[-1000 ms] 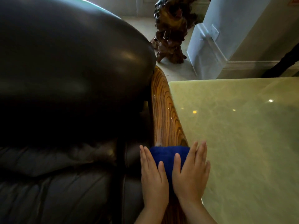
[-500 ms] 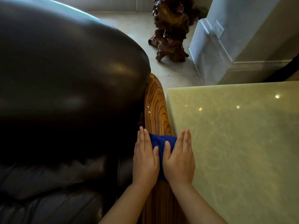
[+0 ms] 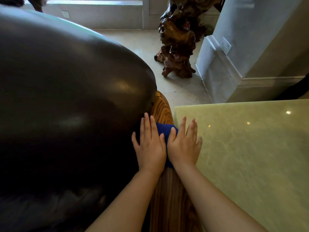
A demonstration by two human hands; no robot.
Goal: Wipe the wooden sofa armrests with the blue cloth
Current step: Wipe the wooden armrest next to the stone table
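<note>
The wooden armrest (image 3: 168, 198) with striped grain runs away from me between the dark leather sofa (image 3: 75, 97) and a green stone table. The blue cloth (image 3: 164, 131) lies across it near its far rounded end, mostly covered by my hands. My left hand (image 3: 150, 146) presses flat on the cloth's left side, fingers against the leather. On the cloth's right side my right hand (image 3: 184, 146) presses flat, its fingers spread over the table edge.
The pale green stone table (image 3: 250, 156) butts against the armrest's right side. A dark carved wood sculpture (image 3: 178, 39) stands on the tiled floor beyond the armrest's end. A white wall corner (image 3: 217, 64) with a socket is at the right.
Both hands have slid the blue cloth forward along the armrest, towards its far rounded end. More bare wood now shows behind the hands.
</note>
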